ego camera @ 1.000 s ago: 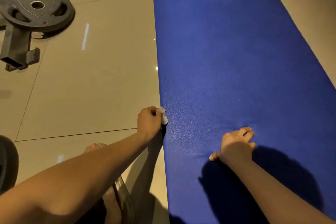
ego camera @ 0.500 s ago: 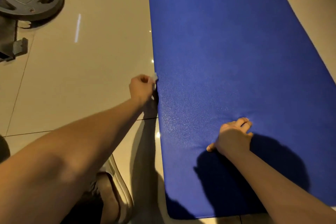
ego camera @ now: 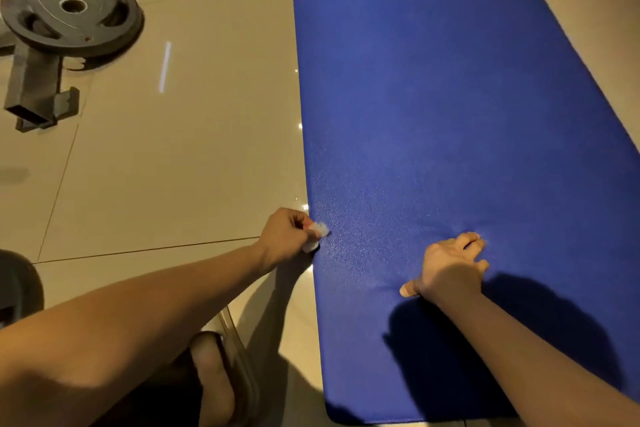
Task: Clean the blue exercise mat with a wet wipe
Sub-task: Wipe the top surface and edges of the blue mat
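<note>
Your left hand [ego camera: 284, 236] slid back, grip clenching a half-hidden white wet wipe [ego camera: 319, 229]; right hand [ego camera: 450, 267] released, pressing the blue exercise mat [ego camera: 433, 97] running away.

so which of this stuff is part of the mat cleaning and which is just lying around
In the job: mat, wipe, left hand holding it, right hand pressing the mat.
Lying about: weight plate, metal stand.

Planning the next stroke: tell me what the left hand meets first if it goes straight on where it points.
Bare blue mat: the left hand, pinching the wet wipe at the mat's left edge, points across it. The right hand seems clear of that line, though depth is unclear.
</note>
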{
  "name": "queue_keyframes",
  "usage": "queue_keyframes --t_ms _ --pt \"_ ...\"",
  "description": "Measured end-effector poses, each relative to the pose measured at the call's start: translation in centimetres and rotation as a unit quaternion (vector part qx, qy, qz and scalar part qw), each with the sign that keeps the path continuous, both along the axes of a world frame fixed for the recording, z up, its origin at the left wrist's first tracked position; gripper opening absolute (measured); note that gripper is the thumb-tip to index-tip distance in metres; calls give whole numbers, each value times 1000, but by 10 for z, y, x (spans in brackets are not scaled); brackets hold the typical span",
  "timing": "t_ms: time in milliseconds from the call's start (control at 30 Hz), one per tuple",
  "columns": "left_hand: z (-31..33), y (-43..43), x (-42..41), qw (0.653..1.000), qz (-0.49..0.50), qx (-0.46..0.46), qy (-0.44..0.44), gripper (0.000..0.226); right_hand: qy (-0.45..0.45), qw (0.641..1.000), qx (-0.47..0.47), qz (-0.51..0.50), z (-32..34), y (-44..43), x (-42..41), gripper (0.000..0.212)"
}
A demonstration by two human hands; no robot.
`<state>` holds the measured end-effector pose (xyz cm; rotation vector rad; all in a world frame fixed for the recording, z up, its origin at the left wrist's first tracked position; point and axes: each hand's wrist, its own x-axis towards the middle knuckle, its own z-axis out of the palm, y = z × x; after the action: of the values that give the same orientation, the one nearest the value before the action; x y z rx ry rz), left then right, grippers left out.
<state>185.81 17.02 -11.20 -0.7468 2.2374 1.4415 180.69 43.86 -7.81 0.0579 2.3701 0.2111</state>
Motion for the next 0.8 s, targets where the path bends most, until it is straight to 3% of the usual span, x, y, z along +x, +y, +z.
queue_keyframes --t_ms 133,233,333,500,600,700,800 --pt "-6 -16 -72 981 176 -43 66 21 10 1000 5 1 -1 -2 1 128" --pt "-13 -23 -88 986 152 -50 52 22 23 1000 10 0 0 -2 2 130" --pt "-17 -14 -46 993 97 -48 41 32 16 1000 6 1 -5 0 1 128" --pt "6 27 51 996 67 55 -28 30 23 1000 -3 16 -5 5 4 118" --pt "19 35 70 989 73 97 -88 22 39 999 -10 26 -5 7 7 123" --pt "13 26 37 988 150 30 -18 41 50 998 -17 22 -7 7 8 122" --pt "2 19 4 977 209 27 21 15 55 998 -21 27 -8 9 10 126"
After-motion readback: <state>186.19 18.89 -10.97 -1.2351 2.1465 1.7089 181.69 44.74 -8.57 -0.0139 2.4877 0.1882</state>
